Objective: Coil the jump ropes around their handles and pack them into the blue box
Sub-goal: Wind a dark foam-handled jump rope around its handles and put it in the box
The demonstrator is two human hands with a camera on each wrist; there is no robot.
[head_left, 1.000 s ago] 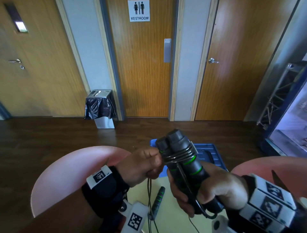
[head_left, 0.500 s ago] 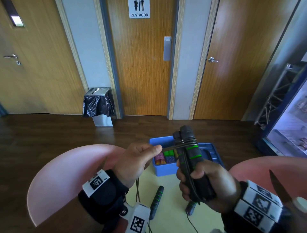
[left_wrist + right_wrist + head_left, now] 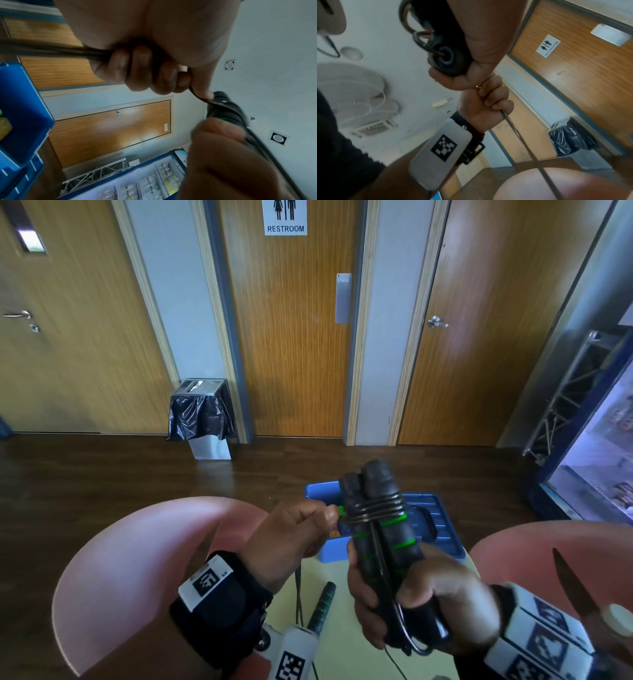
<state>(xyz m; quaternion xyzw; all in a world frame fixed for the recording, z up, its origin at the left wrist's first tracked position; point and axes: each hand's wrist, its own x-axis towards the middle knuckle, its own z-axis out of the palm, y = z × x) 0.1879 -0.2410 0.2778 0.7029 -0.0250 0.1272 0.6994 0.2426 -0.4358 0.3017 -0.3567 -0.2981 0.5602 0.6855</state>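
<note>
The right hand [image 3: 407, 594] clamps both handles [image 3: 376, 518] upright as one bundle, giving a firm core to wind on. Just left of it, the left hand [image 3: 291, 539] pinches the rope [image 3: 375, 510] taut against the existing turns. Beyond both hands sits the blue box [image 3: 442, 529], apparently already part-filled. A spare handle [image 3: 322, 607] lies on the tabletop [image 3: 342, 655] below.
</note>
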